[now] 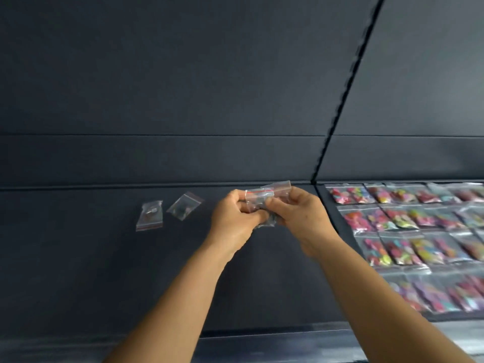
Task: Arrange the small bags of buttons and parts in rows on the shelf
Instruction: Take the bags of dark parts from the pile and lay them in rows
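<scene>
Clear plastic fills both my grips — a small bunch of bags (pixel 263 203) pinched between my left hand (pixel 235 218) and my right hand (pixel 298 218), held just above the dark shelf (pixel 91 258), near its back edge. Both hands curl round the bunch; how many bags are in it I cannot tell. The top bag stands roughly upright, its red zip line running left to right and tilting up a little toward the right, so its long axis lies across my hands, mouth pointing up and away from me.

Two placed bags (pixel 149 214) lie to the left of my grip, well apart from it — one upright with its red line toward me, the other skewed on a diagonal. The free row space sits between them and my hands, so my left hand is nearer. Off to the right, past the divider (pixel 340 100), colourful bags (pixel 406 231) already lie in rows.
</scene>
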`<state>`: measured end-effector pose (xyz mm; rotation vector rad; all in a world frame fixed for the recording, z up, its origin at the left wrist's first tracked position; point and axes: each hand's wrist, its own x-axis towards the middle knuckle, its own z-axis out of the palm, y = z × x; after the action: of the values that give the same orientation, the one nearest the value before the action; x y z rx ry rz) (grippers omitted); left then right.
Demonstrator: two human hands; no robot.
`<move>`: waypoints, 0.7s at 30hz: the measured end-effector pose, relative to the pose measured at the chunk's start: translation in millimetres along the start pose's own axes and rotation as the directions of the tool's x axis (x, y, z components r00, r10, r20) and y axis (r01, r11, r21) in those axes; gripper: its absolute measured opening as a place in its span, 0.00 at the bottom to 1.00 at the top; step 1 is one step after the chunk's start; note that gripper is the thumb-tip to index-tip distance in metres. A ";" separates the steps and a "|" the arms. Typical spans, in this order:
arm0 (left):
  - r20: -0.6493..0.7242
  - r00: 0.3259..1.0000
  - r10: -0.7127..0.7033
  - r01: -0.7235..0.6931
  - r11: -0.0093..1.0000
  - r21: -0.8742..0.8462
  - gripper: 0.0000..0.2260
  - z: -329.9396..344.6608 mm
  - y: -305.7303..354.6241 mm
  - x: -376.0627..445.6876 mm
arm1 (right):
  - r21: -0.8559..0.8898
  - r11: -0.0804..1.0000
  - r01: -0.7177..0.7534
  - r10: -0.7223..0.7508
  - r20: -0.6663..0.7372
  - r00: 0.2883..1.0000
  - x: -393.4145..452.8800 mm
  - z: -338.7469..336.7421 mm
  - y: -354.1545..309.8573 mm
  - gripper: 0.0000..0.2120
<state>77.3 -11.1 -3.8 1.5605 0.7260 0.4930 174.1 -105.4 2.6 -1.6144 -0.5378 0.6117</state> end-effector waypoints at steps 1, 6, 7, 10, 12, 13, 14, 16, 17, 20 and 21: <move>0.039 0.999 0.009 -0.009 1.000 0.002 0.15 16.1 4.5 -2.1 | -0.002 1.000 0.005 -0.005 -0.044 0.999 -3.4 -17.6 0.5 0.02; 0.191 0.981 0.018 -0.034 0.996 0.077 0.09 104.0 21.8 -18.7 | 0.041 0.999 0.016 -0.005 -0.260 0.966 -25.5 -115.1 4.2 0.07; 0.205 0.979 0.014 -0.031 0.996 0.081 0.09 122.5 25.2 -23.1 | 0.047 0.999 0.024 -0.009 -0.295 0.955 -31.4 -135.8 4.9 0.08; 0.263 0.964 0.026 -0.049 0.996 0.080 0.07 178.3 38.2 -39.8 | 0.061 0.997 0.040 -0.015 -0.370 0.929 -49.2 -197.4 8.6 0.09; 0.317 0.947 0.051 -0.074 0.995 0.060 0.06 214.9 47.6 -52.1 | 0.082 0.995 0.051 -0.013 -0.399 0.917 -61.4 -236.9 11.5 0.08; 0.338 0.939 0.065 -0.089 0.994 0.055 0.05 233.1 51.8 -57.8 | 0.090 0.994 0.060 -0.017 -0.416 0.909 -67.6 -256.5 13.1 0.09; 0.351 0.933 0.082 -0.108 0.993 0.053 0.04 251.5 55.7 -63.2 | 0.095 0.993 0.069 -0.021 -0.436 0.900 -74.4 -275.7 14.6 0.09; 0.359 0.925 0.126 -0.157 0.986 0.058 0.03 287.2 62.3 -73.8 | 0.096 0.992 0.083 -0.028 -0.471 0.882 -88.3 -311.8 17.4 0.09; 0.359 0.921 0.149 -0.184 0.981 0.066 0.03 304.8 65.1 -79.3 | 0.093 0.992 0.088 -0.032 -0.486 0.873 -95.9 -329.1 18.3 0.09; 0.342 0.920 0.190 -0.224 0.972 0.063 0.05 353.5 72.3 -95.7 | 0.066 0.994 0.088 -0.042 -0.516 0.856 -117.8 -374.7 20.4 0.10; 0.343 0.919 0.192 -0.226 0.972 0.062 0.07 368.7 74.6 -101.0 | 0.063 0.994 0.090 -0.043 -0.524 0.850 -124.4 -388.2 21.1 0.11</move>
<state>271.6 -346.5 34.0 1.7722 0.3266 0.3366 337.9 -478.4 28.5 -1.5879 -0.1556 0.1195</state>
